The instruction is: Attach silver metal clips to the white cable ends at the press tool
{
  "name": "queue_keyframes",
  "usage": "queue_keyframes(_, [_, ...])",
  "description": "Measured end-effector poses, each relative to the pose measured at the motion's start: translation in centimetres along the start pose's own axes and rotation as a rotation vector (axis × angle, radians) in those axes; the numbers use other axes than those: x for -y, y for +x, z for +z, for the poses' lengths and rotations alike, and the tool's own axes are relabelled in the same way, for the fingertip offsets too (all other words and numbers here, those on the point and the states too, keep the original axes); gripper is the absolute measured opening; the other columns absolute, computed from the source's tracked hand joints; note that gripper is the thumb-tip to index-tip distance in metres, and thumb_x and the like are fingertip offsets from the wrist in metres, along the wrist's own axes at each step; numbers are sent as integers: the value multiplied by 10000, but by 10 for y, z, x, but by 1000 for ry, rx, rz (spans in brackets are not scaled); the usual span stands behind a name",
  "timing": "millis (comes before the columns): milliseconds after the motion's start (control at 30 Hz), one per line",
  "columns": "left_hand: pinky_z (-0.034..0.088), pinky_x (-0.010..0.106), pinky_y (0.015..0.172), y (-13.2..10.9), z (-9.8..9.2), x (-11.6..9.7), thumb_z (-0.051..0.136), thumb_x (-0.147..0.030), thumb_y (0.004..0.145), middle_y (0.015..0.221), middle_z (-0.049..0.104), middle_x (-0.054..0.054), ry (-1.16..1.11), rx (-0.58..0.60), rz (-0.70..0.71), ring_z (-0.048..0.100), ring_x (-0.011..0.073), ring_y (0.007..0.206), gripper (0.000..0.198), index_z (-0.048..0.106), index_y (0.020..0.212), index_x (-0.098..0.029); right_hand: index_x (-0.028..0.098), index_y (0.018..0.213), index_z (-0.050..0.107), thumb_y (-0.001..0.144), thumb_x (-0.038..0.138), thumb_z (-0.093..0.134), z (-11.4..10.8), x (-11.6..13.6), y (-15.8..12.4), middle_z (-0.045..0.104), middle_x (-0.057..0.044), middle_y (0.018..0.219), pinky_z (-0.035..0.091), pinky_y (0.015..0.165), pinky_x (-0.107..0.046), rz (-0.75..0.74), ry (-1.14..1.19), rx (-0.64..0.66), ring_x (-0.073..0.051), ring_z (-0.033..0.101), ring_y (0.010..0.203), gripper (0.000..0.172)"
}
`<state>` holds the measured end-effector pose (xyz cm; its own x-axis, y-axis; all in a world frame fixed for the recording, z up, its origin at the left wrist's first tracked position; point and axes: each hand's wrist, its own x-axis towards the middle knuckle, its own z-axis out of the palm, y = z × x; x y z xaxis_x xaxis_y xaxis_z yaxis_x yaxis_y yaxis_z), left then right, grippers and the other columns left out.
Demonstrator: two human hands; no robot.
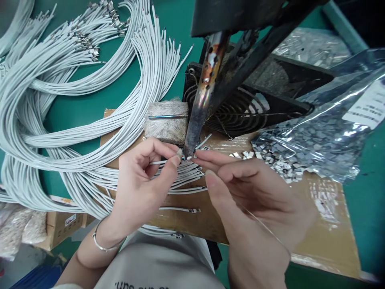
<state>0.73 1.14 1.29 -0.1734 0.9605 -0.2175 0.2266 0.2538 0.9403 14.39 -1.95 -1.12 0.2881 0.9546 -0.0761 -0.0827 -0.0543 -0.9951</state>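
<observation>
Hands [144, 184] [258, 196], cable [157, 162] (tip [183, 158] unclear); wire [267, 229], partly hidden

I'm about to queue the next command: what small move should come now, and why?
Probably feed the thin pale wire in the right hand slightly toward the dark tip of the scorched metal tube, because the left hand pinches a round white cable with its end close by that tip. Whether wire and tip touch is too small to tell.

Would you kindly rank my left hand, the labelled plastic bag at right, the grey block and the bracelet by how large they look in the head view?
Largest to smallest:
1. Labelled plastic bag
2. Left hand
3. Grey block
4. Bracelet
</observation>
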Motion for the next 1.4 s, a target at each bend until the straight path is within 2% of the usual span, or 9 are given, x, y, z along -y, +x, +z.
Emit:
queue_keyframes(333, [396, 235, 544, 1, 0, 1, 775, -136, 874, 864, 768, 9, -6, -10, 37, 632, 119, 751, 147, 717, 752, -196, 251, 799, 690, 897, 66, 746, 0, 0, 1, 847, -27, 1084, 689, 911, -332, -19, 6, -18, -195, 821, 991, 217])
queue_keyframes(533, [428, 221, 574, -1, -1, 2, 771, -121, 878, 887, 781, 4, -14, -13, 57, 652, 119, 788, 146, 730, 763, -202, 236, 809, 704, 898, 67, 753, 3, 1, -1, 850, 0, 1067, 665, 919, -243, -44, 37, -25, -148, 821, 974, 197])
queue_keyframes(767, [443, 210, 596, 0, -1, 4, 760, -118, 894, 890, 785, -2, -16, 4, 61, 655, 112, 800, 159, 723, 763, -200, 243, 805, 701, 893, 47, 748, 3, 0, -1, 849, -16, 1057, 681, 920, -307, -44, 9, -44, -183, 820, 997, 220])
queue_keyframes(1000, [449, 199, 602, 0, -1, 6, 763, -107, 891, 892, 784, -10, -18, 3, 77, 654, 101, 793, 161, 726, 767, -203, 237, 817, 706, 902, 37, 741, 2, -1, 0, 850, -3, 1074, 658, 919, -207, -67, 32, -6, -131, 824, 967, 220])
queue_keyframes(1400, [472, 206, 638, -1, -3, 9, 787, -128, 899, 903, 758, -4, -16, -15, 86, 667, 110, 820, 150, 747, 783, -213, 240, 847, 708, 895, 34, 746, -4, -6, 4, 850, 0, 1096, 668, 921, -217, -134, 9, 64, -146, 829, 997, 215])
